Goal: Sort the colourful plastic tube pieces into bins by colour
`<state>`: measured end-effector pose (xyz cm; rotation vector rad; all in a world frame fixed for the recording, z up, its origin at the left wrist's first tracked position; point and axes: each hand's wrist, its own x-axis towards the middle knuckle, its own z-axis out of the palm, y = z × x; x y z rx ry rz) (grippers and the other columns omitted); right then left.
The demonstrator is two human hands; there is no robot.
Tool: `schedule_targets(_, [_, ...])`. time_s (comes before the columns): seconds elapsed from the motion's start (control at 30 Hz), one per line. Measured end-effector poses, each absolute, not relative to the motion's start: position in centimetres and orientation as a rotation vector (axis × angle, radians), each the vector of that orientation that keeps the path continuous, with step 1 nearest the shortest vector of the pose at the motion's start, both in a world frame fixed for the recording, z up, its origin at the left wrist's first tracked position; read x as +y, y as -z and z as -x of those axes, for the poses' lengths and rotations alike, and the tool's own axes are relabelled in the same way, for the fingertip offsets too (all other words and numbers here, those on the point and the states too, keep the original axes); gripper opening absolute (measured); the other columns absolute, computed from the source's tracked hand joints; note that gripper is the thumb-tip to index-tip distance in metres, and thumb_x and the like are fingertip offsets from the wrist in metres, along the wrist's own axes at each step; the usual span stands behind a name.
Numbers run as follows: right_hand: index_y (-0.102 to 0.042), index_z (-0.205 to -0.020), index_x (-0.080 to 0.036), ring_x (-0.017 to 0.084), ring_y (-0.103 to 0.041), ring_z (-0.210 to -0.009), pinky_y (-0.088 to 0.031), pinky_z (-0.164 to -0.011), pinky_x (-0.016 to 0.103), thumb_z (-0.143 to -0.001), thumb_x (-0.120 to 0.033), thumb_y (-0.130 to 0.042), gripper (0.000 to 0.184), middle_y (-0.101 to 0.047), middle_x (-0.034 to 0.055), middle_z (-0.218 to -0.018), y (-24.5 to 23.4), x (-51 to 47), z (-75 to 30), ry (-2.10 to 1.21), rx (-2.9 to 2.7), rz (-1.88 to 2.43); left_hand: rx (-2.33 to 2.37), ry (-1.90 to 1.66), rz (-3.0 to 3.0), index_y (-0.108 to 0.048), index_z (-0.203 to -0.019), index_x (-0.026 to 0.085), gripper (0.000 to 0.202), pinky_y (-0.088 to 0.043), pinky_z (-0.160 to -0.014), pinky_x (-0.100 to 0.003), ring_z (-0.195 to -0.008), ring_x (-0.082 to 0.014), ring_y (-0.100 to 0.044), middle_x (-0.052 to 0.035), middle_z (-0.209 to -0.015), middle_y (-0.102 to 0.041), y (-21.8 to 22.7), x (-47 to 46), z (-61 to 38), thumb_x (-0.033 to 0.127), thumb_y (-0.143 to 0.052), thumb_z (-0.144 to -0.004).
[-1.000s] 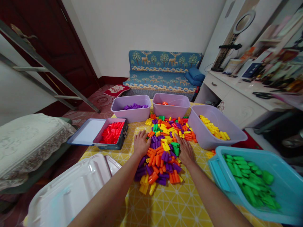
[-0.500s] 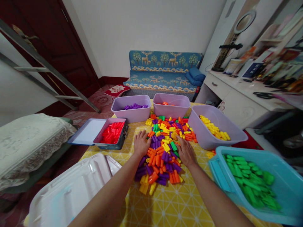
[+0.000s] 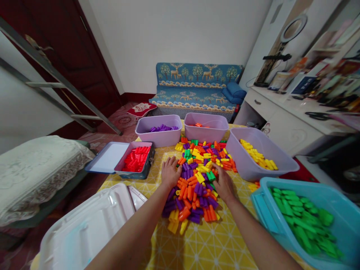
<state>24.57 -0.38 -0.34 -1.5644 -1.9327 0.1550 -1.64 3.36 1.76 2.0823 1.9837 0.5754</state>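
A heap of small plastic pieces (image 3: 197, 180) in orange, purple, yellow, green and red covers the middle of the yellow patterned tablecloth (image 3: 208, 243). My left hand (image 3: 170, 173) lies flat on the heap's left edge, fingers spread. On the right edge rests my right hand (image 3: 224, 183), its fingers stretched out next to a green piece (image 3: 211, 175). Neither hand holds anything that I can see.
Lilac tubs stand behind the heap: one with purple pieces (image 3: 159, 129), one with a few orange (image 3: 206, 125), one with yellow (image 3: 260, 152). A turquoise bin (image 3: 305, 219) of green pieces sits right. A blue tin (image 3: 132, 161) holds red pieces; a white lid (image 3: 87, 228) lies front left.
The view has shifted slightly. My right hand has slid a little inward along the heap's right edge; my left hand stays flat on the left edge.
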Motion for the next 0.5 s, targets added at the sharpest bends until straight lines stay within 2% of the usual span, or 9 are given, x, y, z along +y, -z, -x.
schedule_targets(0.13, [-0.033,-0.146,-0.017,0.021,-0.038,-0.137,-0.034,-0.112,0.041,-0.068,-0.005,-0.042,0.079,-0.044,0.01,-0.147,-0.1,-0.6,-24.0,-0.053,-1.978,1.541,1.989,-0.572,-2.078,-0.057,-0.131,0.025,0.043,-0.025,-0.117,-0.049,-0.141,-0.0261,-0.035,-0.0043,-0.148,-0.047,-1.7,3.4,1.6,0.04,-0.043,-0.093])
schedule_targets(0.2, [-0.035,-0.146,-0.018,0.02,-0.033,-0.139,-0.031,-0.114,0.042,-0.064,-0.001,-0.039,0.084,-0.041,0.0076,-0.15,-0.7,-0.4,-23.5,-0.018,-2.044,1.537,1.989,-0.565,-2.073,-0.056,-0.131,0.024,0.044,-0.025,-0.117,-0.049,-0.141,-0.0264,-0.034,-0.0043,-0.148,-0.046,-1.8,3.4,1.6,0.041,-0.043,-0.093])
schedule_targets(0.27, [-0.041,-0.143,-0.02,0.019,-0.037,-0.136,-0.032,-0.113,0.04,-0.061,0.003,-0.038,0.086,-0.045,0.0058,-0.147,-1.5,-0.1,-22.9,-0.024,-2.104,1.565,1.991,-0.555,-2.065,-0.056,-0.132,0.025,0.044,-0.025,-0.118,-0.048,-0.142,-0.0262,-0.033,-0.0039,-0.149,-0.045,-1.8,3.4,1.5,0.041,-0.042,-0.093])
schedule_targets(0.37, [-0.053,-0.136,-0.018,0.021,-0.048,-0.123,-0.038,-0.105,0.036,-0.063,0.006,-0.039,0.078,-0.058,0.0082,-0.132,-3.0,0.7,-22.3,-0.03,-2.134,1.692,1.991,-0.543,-2.069,-0.055,-0.132,0.026,0.044,-0.025,-0.118,-0.048,-0.142,-0.0257,-0.033,-0.0034,-0.15,-0.045,-1.9,3.4,1.5,0.041,-0.042,-0.093])
schedule_targets(0.5, [-0.068,-0.113,-0.021,0.023,-0.058,-0.103,-0.044,-0.086,0.031,-0.072,0.002,-0.044,0.054,-0.066,0.0089,-0.11,-5.0,1.5,-22.1,-0.062,-2.218,1.908,1.994,-0.538,-2.089,-0.056,-0.132,0.025,0.044,-0.025,-0.118,-0.048,-0.141,-0.0257,-0.034,-0.0039,-0.148,-0.046,-1.9,3.3,1.6,0.04,-0.042,-0.093])
